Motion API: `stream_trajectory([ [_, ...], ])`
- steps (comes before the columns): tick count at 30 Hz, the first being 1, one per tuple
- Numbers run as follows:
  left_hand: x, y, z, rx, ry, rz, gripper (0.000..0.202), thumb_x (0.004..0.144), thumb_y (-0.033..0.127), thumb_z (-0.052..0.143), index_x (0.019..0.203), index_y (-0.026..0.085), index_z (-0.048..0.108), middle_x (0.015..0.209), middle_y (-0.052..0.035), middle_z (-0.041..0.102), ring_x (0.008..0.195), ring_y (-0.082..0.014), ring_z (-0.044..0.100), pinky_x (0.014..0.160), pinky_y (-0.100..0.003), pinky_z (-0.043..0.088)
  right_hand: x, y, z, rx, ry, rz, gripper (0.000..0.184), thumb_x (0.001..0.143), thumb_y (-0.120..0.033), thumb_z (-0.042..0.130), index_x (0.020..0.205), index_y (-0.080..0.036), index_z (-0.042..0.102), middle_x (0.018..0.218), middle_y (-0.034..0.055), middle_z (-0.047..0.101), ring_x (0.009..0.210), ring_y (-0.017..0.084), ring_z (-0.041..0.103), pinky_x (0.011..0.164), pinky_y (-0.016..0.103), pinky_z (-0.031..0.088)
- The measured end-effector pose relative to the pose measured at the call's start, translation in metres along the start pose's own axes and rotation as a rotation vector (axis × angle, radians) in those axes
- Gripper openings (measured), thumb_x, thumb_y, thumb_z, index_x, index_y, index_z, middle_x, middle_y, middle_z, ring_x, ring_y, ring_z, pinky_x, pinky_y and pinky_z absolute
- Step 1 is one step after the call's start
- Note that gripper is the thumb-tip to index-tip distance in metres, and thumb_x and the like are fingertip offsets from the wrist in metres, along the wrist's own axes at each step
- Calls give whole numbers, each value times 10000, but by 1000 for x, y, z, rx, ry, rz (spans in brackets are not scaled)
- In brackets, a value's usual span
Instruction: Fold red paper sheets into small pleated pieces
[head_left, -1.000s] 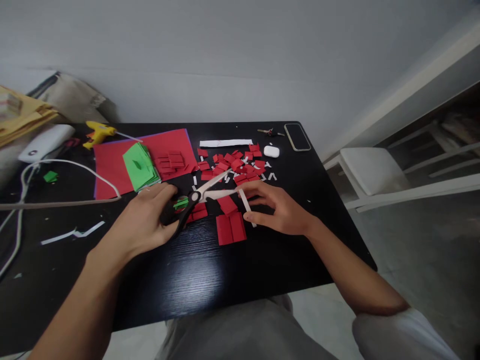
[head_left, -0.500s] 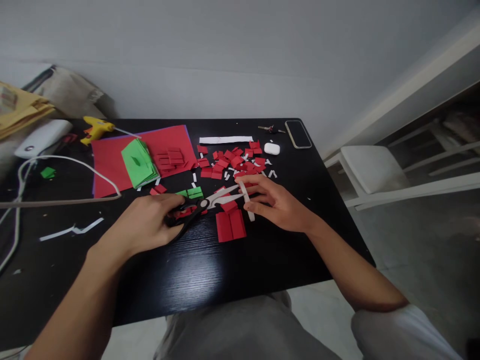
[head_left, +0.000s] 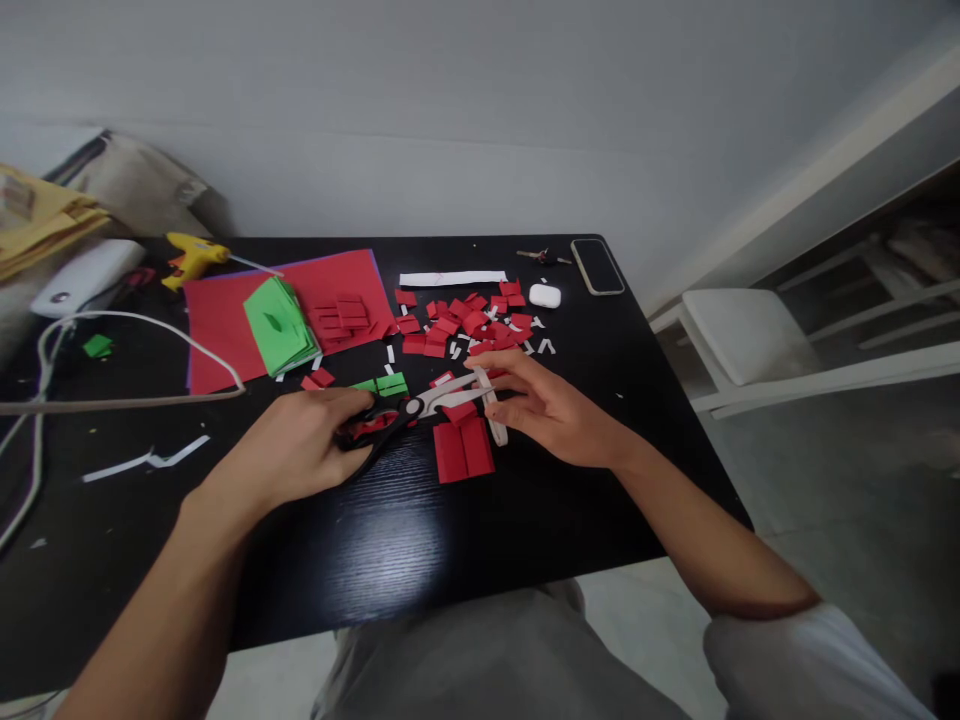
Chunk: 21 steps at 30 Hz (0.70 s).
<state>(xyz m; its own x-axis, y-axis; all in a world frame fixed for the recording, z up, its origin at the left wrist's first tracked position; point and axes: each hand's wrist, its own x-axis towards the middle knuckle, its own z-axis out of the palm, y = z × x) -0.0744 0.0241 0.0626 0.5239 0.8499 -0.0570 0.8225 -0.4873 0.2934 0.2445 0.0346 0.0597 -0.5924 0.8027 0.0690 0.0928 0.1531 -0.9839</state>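
My left hand [head_left: 300, 445] grips the black handles of a pair of scissors [head_left: 409, 408] over the black table [head_left: 390, 540]. The blades point right and are nearly closed on a narrow white paper strip [head_left: 493, 410]. My right hand [head_left: 547, 410] pinches that strip between thumb and fingers. Just below the blades lie two red paper rectangles [head_left: 462, 449] side by side. Several small red paper pieces [head_left: 469, 322] and white snippets are scattered beyond my hands.
A red sheet [head_left: 240, 310] carries a stack of green paper [head_left: 279, 325] and small red pieces. A yellow glue gun [head_left: 191, 256], white cable [head_left: 135, 330], white strip [head_left: 452, 279], earbud case [head_left: 544, 296], phone [head_left: 597, 266] and keys lie on the table. A white chair [head_left: 742, 335] stands to the right.
The scissors shifted right and their blades closed from wide open onto the white strip. My right hand turned the strip slightly. Green and red scraps near my left hand became visible.
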Motion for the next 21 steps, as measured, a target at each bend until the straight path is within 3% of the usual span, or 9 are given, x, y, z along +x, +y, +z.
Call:
stream_trajectory([
  [14, 1, -2, -3, 6, -1, -11, 210, 836, 350, 508, 796, 217, 666, 668, -65, 679, 578, -215, 613, 575, -325, 421, 1, -2, 0, -3, -8, 7, 402, 1028, -324, 664, 1416, -367, 565, 1516, 31, 533, 1282, 226, 633, 1057, 440, 604],
  [21, 0, -5, -4, -23, -7, -32, 210, 845, 330, 538, 811, 208, 706, 711, -89, 723, 612, -244, 650, 611, -343, 443, -1, -4, 0, 38, -48, 9, 295, 1037, -295, 640, 1326, -330, 589, 1433, 38, 579, 1321, 233, 627, 1066, 448, 601],
])
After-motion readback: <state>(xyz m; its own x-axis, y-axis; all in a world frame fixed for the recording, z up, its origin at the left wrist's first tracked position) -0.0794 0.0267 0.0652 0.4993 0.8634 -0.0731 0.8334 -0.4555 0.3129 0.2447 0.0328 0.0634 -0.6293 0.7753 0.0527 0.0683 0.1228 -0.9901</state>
